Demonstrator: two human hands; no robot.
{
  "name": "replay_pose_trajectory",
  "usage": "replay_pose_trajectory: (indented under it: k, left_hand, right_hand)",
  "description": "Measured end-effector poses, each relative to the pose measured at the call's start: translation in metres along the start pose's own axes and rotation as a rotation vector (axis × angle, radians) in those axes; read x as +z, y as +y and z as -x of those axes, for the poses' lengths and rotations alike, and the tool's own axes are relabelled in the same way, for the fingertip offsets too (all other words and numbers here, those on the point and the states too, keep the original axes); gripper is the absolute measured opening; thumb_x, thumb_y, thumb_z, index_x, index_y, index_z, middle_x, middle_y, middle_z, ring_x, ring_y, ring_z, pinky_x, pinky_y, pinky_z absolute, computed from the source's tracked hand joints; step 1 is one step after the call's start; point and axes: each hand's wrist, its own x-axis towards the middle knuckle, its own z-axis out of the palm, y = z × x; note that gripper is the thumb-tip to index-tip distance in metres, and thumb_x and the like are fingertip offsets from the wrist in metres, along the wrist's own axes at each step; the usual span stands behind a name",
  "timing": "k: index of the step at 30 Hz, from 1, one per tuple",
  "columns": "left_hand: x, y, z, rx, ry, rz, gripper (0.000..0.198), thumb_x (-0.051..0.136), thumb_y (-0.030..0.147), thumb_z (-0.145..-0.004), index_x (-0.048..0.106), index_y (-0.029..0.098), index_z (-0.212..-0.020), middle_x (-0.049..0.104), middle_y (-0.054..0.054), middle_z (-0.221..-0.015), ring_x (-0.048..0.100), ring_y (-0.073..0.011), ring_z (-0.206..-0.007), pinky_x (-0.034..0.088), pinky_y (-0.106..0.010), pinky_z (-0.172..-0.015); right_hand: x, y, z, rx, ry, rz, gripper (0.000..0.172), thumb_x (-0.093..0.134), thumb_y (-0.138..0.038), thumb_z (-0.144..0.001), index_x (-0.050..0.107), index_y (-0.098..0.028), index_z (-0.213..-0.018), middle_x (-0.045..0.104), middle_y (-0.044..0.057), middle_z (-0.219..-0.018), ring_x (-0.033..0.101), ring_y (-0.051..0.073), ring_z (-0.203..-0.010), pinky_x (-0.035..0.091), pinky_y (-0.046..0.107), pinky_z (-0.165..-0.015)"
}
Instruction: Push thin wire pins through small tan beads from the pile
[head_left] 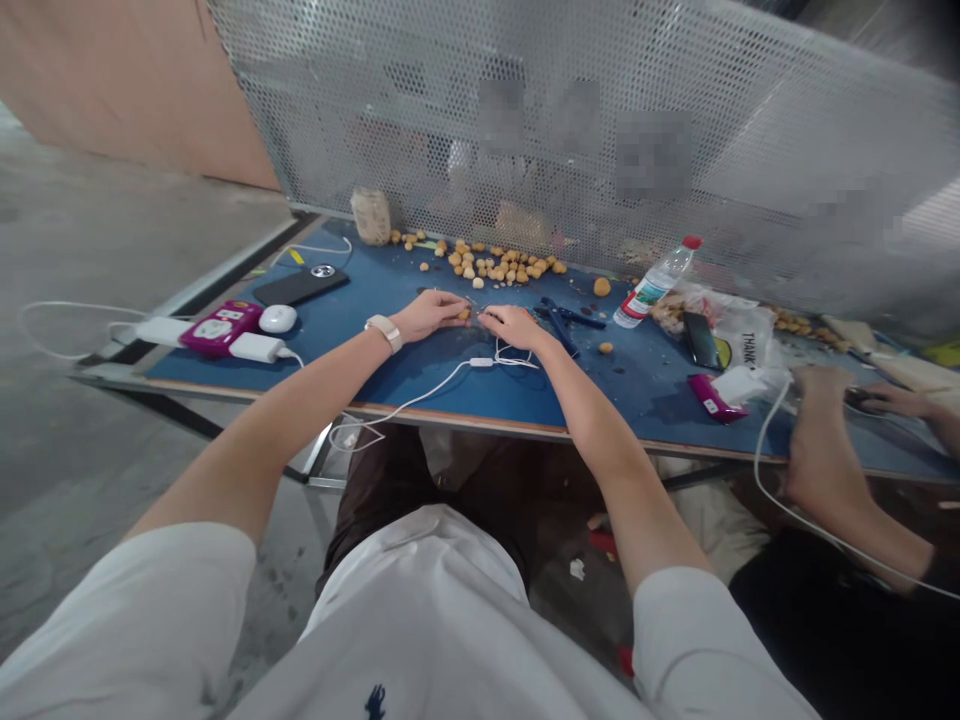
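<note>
My left hand (431, 314), with a pale band on its wrist, is closed in a pinch on a small round yellow-brown nut (463, 314). Close beside it, my right hand (510, 326) is closed too, its fingertips pressed together and pointing at the nut. A thin thing seems to show at those fingertips, too small to name. Blue-handled pliers (559, 325) lie just right of my right hand. Behind both hands, a loose pile of similar round nuts (510, 265) spreads along the blue tabletop (420, 375).
White cable (442, 385) crosses the front edge. Left are a phone (301, 286), purple device (223, 330) and white case (277, 319). A jar (371, 216) stands behind. Right are a tilted bottle (656, 283), plastic bag (742, 335) and a co-worker's hands (821, 385). Perforated metal panel (450, 60) backs the table.
</note>
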Motion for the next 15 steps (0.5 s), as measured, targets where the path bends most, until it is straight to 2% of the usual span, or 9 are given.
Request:
replay_pose_trajectory:
  k: [4, 9, 15]
  left_hand:
    - [0.001, 0.0031, 0.0033, -0.018, 0.002, -0.008, 0.021, 0.085, -0.002, -0.118, 0.095, 0.011, -0.105, 0.094, -0.011, -0.104, 0.094, -0.0188, -0.102, 0.069, -0.051, -0.142]
    - [0.0015, 0.0064, 0.0072, -0.03, -0.011, -0.021, 0.014, 0.095, -0.001, -0.112, 0.094, 0.011, -0.105, 0.093, -0.01, -0.103, 0.095, -0.0211, -0.103, 0.071, -0.051, -0.138]
    - [0.0027, 0.0072, 0.008, 0.0, 0.016, -0.003, 0.017, 0.104, -0.001, -0.103, 0.094, 0.012, -0.102, 0.09, -0.008, -0.097, 0.091, -0.0208, -0.101, 0.071, -0.058, -0.14]
  right_hand:
    - [0.0005, 0.0005, -0.0005, -0.003, -0.001, -0.002, 0.057, 0.057, -0.075, -0.121, 0.068, -0.025, -0.097, 0.078, 0.009, -0.09, 0.073, 0.03, -0.096, 0.048, 0.04, -0.089]
    - [0.0002, 0.002, -0.0007, -0.025, -0.002, -0.009, 0.056, 0.056, -0.077, -0.118, 0.066, -0.026, -0.096, 0.076, 0.008, -0.088, 0.071, 0.03, -0.095, 0.047, 0.04, -0.088]
    - [-0.0008, -0.0001, 0.0, -0.009, 0.01, -0.032, 0.058, 0.059, -0.078, -0.119, 0.068, -0.026, -0.095, 0.075, 0.007, -0.082, 0.072, 0.03, -0.095, 0.048, 0.039, -0.087]
